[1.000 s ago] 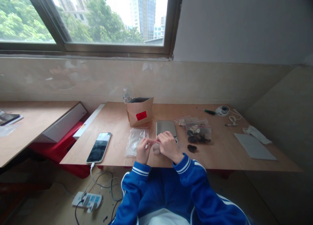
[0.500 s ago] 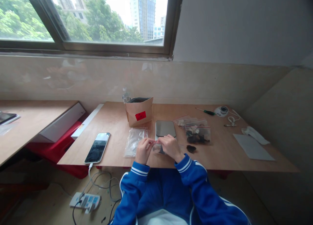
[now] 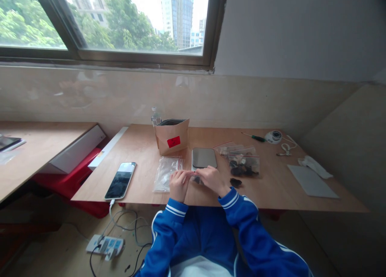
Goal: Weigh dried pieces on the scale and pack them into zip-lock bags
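My left hand (image 3: 178, 183) and my right hand (image 3: 212, 179) meet over the near edge of the wooden table (image 3: 271, 192). Both pinch the top edge of a small clear zip bag (image 3: 197, 179) that hangs between them, its contents mostly hidden by my fingers. Just behind my hands lies a small grey scale (image 3: 204, 157). A pile of empty clear bags (image 3: 166, 172) lies left of my left hand. A dark lump (image 3: 235, 182) sits right of my right hand, in front of filled clear bags (image 3: 244, 164).
A brown paper bag with a red label (image 3: 172, 137) stands behind, a bottle (image 3: 155, 117) beside it. A phone (image 3: 120, 180) charges at the left. A screwdriver (image 3: 254, 137), tape roll (image 3: 273, 136), grey sheet (image 3: 312, 181) and white cloth (image 3: 315, 166) lie at the right.
My hands have dropped a little lower toward the table edge and drawn closer along the bag's top. The view shifted slightly.
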`<state>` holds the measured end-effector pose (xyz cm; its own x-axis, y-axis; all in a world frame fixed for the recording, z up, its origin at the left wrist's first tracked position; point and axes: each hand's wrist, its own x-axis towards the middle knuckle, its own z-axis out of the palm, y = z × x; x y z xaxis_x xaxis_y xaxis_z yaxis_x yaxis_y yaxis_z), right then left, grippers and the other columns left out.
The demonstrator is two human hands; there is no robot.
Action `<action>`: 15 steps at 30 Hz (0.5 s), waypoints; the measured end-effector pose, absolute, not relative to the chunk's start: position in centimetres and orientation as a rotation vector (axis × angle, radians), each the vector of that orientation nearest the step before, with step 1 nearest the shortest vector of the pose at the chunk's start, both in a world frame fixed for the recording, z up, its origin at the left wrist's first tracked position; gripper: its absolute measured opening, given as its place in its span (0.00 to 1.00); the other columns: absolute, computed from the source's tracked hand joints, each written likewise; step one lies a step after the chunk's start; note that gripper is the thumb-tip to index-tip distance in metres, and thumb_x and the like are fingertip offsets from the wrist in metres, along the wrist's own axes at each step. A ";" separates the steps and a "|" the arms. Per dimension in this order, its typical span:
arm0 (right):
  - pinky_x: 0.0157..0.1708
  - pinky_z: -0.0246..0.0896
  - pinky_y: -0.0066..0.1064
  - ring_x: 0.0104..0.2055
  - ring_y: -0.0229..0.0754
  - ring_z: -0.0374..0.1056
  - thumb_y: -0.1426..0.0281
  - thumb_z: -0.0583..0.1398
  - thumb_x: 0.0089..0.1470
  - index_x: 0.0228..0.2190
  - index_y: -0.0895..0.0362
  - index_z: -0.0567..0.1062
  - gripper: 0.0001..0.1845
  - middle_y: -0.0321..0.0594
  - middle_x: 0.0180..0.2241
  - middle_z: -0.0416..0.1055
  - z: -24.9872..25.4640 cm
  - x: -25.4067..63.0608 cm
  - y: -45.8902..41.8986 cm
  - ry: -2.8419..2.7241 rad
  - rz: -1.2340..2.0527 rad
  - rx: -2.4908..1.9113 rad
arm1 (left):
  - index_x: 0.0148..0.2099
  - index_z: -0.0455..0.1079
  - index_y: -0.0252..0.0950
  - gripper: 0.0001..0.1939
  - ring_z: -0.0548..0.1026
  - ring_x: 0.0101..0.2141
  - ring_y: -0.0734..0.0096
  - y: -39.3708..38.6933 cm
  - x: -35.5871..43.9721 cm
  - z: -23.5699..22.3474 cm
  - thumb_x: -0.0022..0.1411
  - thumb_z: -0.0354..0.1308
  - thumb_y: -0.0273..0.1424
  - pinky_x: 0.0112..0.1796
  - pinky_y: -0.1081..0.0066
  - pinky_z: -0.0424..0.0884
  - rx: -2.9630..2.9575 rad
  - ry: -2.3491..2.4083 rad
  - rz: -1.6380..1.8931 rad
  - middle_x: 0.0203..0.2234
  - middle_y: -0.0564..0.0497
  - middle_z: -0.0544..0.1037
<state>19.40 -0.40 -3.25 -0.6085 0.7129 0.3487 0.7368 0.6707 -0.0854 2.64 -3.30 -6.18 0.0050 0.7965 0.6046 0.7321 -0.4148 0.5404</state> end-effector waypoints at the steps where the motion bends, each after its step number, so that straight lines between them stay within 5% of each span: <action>1: 0.33 0.50 0.29 0.29 0.37 0.69 0.71 0.51 0.63 0.29 0.57 0.72 0.13 0.38 0.27 0.75 -3.3 19.5 -0.4 -2.533 -0.066 -1.129 | 0.36 0.75 0.41 0.09 0.72 0.34 0.68 -3.3 2.5 -6.2 0.63 0.52 0.32 0.37 0.67 0.61 2.186 1.667 1.397 0.31 0.52 0.78; 15: 0.28 0.52 0.25 0.29 0.37 0.71 0.68 0.53 0.61 0.30 0.55 0.75 0.13 0.38 0.27 0.76 -3.4 21.1 -1.4 -2.415 0.040 -1.245 | 0.35 0.74 0.41 0.09 0.71 0.32 0.69 -3.4 1.7 -6.3 0.63 0.52 0.30 0.35 0.68 0.60 2.201 1.680 1.403 0.30 0.54 0.79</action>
